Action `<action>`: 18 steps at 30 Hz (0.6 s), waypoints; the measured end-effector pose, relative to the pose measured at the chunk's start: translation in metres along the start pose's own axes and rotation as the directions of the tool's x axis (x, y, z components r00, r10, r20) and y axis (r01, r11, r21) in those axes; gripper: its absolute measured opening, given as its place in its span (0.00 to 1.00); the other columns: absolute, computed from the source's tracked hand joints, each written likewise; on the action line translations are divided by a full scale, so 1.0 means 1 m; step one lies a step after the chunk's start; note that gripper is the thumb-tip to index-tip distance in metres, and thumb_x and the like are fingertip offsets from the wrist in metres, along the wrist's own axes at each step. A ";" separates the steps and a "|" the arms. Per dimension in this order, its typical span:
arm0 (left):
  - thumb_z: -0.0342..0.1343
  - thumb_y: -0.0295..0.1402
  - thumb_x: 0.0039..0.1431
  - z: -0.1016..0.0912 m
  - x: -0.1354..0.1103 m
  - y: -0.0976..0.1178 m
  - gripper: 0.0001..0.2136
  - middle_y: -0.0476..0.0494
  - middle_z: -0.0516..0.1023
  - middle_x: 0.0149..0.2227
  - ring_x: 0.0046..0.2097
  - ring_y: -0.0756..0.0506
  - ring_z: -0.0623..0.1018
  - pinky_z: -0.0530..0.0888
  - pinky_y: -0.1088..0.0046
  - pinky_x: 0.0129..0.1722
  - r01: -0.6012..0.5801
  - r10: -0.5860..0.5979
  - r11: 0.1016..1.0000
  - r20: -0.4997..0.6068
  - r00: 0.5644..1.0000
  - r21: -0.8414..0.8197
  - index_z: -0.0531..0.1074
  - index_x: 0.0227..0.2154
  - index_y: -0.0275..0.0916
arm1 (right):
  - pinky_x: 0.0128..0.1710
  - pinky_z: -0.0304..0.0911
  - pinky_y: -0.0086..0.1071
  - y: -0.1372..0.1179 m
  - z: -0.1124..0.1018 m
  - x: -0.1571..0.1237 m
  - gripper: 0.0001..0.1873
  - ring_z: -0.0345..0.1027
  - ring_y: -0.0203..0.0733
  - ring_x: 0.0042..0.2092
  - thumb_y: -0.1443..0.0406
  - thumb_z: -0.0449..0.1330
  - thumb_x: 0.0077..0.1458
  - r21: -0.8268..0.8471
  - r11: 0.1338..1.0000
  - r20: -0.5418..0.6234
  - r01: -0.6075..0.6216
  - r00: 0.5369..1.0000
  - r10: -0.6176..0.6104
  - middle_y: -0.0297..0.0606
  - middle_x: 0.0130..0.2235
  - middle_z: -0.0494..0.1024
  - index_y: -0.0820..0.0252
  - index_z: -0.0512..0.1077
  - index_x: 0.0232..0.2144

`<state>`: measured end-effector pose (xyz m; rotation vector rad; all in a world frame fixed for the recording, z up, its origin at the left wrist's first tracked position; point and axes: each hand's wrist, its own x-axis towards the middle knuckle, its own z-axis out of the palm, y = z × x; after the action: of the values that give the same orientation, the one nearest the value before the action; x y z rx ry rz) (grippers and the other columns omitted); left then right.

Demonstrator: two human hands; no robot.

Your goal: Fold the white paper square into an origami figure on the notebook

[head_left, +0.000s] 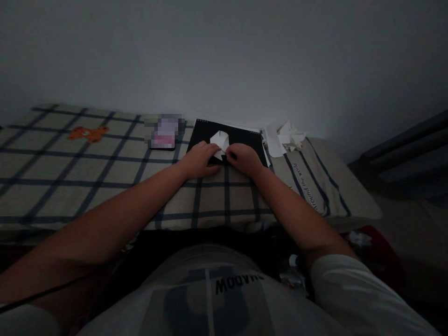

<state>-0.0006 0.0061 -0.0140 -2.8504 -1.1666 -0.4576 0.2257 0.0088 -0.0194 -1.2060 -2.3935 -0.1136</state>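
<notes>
A small folded piece of white paper (220, 138) rests over a black spiral-bound pad (206, 130) in front of me. On its left side, the fingertips of my left hand (200, 159) press or pinch the paper's near edge, with the thumb stretched lower down. My right hand (245, 157) is curled, its thumb and forefinger pinching the paper's right edge. The exact folds are hard to make out in the dim light.
The table wears a checked cloth (115, 163). A phone (164, 132) with a blurred screen lies left of the pad, and an orange bear-shaped item (88, 134) farther left. Crumpled white paper (292, 135) sits to the right. A wall (210, 56) rises behind.
</notes>
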 end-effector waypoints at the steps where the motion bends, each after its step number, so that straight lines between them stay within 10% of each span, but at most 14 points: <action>1: 0.55 0.43 0.64 0.000 0.000 0.000 0.28 0.32 0.75 0.63 0.60 0.34 0.74 0.69 0.56 0.61 0.012 -0.012 1.000 -0.003 1.000 0.000 0.71 0.62 0.33 | 0.43 0.57 0.36 0.000 0.000 0.000 0.10 0.69 0.45 0.41 0.67 0.54 0.65 0.000 1.000 0.003 -0.006 1.000 0.006 0.45 0.39 0.80 0.60 0.75 0.35; 18: 0.52 0.49 0.67 0.002 0.003 0.011 0.30 0.30 0.73 0.63 0.57 0.31 0.72 0.70 0.54 0.53 0.024 -0.028 0.985 0.021 0.999 0.170 0.71 0.62 0.32 | 0.45 0.58 0.37 -0.001 -0.001 0.000 0.11 0.69 0.46 0.44 0.67 0.55 0.67 -0.015 1.000 0.055 0.024 0.998 -0.024 0.45 0.42 0.82 0.60 0.78 0.38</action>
<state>0.0099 0.0004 -0.0141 -2.7054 -1.1861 -0.3101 0.2255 0.0082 -0.0184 -1.2025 -2.4590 -0.1091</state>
